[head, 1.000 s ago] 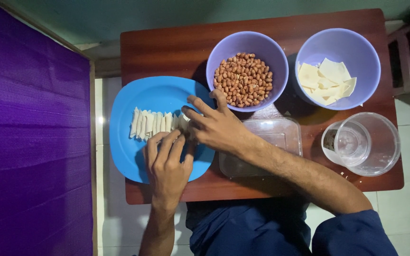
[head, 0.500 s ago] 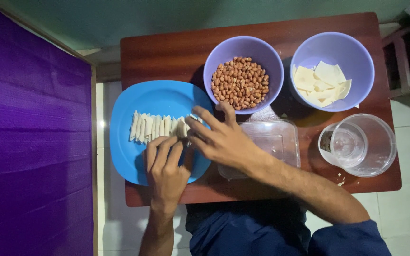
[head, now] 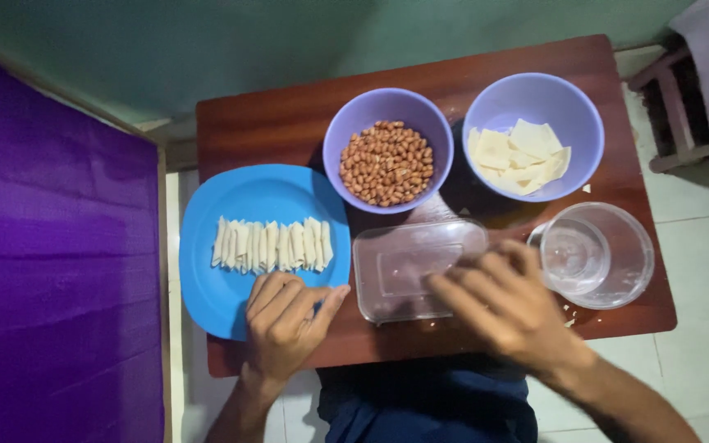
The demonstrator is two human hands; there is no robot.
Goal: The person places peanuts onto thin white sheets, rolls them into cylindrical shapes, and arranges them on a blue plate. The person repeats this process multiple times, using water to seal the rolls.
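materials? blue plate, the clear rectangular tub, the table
Blue plate: looks like plastic, even matte colour, soft sheen. Clear rectangular tub: likely thin plastic, see-through, moulded ridges, slightly cloudy. Table: seems wood or wood veneer, reddish-brown, faint grain, semi-gloss. Left hand rests on the plate's rim; right hand is at the tub's edge.

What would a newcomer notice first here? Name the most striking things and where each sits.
The bright blue plate at the table's left stands out, with a neat row of pale rolled strips across it and the left hand on its near edge. Behind sit two lilac bowls, one of peanuts, one of pale flat pieces. The right hand is blurred over a clear plastic container.
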